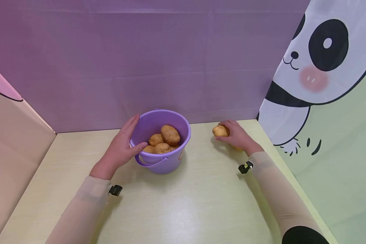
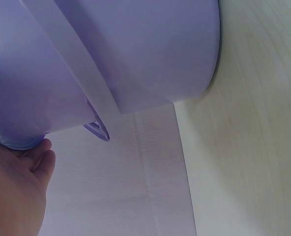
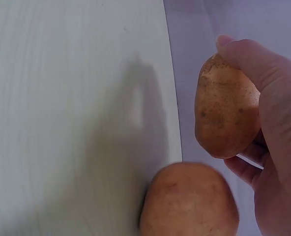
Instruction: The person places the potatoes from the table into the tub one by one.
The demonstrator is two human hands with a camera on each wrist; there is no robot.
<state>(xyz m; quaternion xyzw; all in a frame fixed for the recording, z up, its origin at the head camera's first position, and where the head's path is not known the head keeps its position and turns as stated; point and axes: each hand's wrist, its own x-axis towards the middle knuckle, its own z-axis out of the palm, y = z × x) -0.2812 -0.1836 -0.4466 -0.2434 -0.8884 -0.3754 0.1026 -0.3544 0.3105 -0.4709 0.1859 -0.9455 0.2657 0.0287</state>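
Observation:
A purple bucket point(image 1: 160, 165) stands upright on the table with several potatoes point(image 1: 170, 135) inside. My left hand point(image 1: 122, 147) holds its left side at the rim, thumb over the near edge and fingers along the far side. In the left wrist view the fingertips point(image 2: 44, 164) show at the bucket's rim. To the right, my right hand point(image 1: 238, 135) grips a potato point(image 1: 220, 131) between thumb and fingers, raised over the table. Another potato point(image 3: 189, 201) lies on the table beneath that hand, mostly hidden from the head view.
The pale wooden table point(image 1: 183, 203) meets a purple backdrop point(image 1: 170, 61) just behind the bucket. A panda-printed panel point(image 1: 323, 101) stands along the right edge, and a pinkish panel point(image 1: 12, 142) along the left. The bucket's handle point(image 1: 150, 164) hangs down at its front.

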